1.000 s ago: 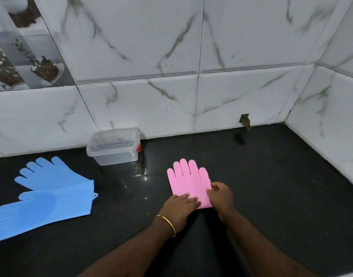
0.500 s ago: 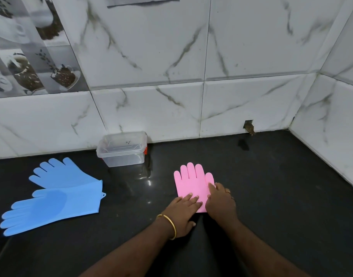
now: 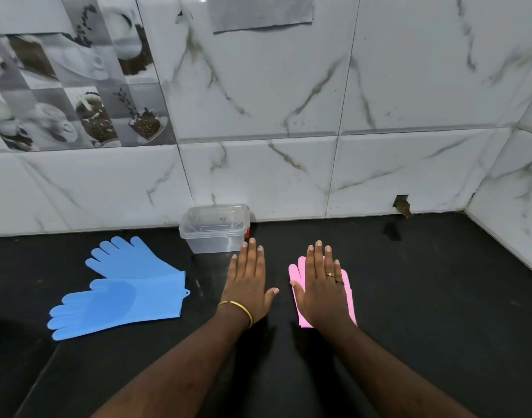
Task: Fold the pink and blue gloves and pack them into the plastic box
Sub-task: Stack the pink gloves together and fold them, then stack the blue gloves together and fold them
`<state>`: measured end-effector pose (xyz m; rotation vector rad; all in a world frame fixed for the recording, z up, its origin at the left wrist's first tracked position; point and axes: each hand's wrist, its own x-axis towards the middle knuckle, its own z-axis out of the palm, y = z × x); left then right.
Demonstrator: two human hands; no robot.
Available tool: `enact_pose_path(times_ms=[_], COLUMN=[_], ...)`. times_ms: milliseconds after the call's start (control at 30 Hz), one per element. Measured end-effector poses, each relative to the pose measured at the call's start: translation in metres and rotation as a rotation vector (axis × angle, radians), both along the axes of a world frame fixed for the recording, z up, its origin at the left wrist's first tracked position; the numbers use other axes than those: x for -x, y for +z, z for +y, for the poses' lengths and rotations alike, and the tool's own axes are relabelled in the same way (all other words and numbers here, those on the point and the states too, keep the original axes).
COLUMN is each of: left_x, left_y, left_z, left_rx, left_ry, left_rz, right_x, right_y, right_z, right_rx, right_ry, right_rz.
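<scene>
A pink glove (image 3: pixel 347 292) lies flat on the black counter, mostly hidden under my right hand (image 3: pixel 322 285), which rests on it palm down with fingers straight. My left hand (image 3: pixel 249 282) is spread flat, palm down, on the bare counter just left of the pink glove, holding nothing. Two blue gloves lie to the left, one (image 3: pixel 129 259) partly under the other (image 3: pixel 117 306), fingers pointing left. The clear plastic box (image 3: pixel 215 229) with its lid on stands against the wall, just beyond my left fingertips.
The black counter (image 3: pixel 439 297) meets a white marble-tiled wall at the back and another on the right, forming a corner. A small hole (image 3: pixel 402 205) sits in the back wall at counter level.
Both hands left the pink glove's lower edge and now lie flat with fingers straight, the left moved off onto the counter, the right slid up over the glove. The view tilted upward.
</scene>
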<state>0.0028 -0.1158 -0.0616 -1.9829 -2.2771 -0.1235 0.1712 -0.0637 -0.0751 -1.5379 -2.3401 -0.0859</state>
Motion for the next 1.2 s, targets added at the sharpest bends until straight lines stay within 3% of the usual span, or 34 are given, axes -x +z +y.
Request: enact_pose_path(times_ms=[267, 600, 767, 967, 1200], left_x=[0.082, 0.225, 0.296, 0.368, 0.396], left_y=[0.004, -0.001, -0.009, -0.011, -0.017], left_z=[-0.020, -0.074, -0.098, -0.133, -0.148], left_rx=[0.011, 0.095, 0.219, 0.221, 0.284], left_ry=[0.095, 0.230, 0.378, 0.580, 0.816], left_rz=[-0.048, -0.102, -0.223, -0.290, -0.543], right_x=[0.059, 0.189, 0.244, 0.285, 0.311], right_y=[0.002, -0.005, -0.006, -0.016, -0.027], right_z=[-0.005, -0.050, -0.068, -0.081, -0.078], right_rx=[0.045, 0.106, 0.312, 0.608, 0.878], right_ry=[-0.028, 0.060, 0.036, -0.026, -0.227], right_rz=[-0.002, -0.025, 0.015, 0.037, 0.351])
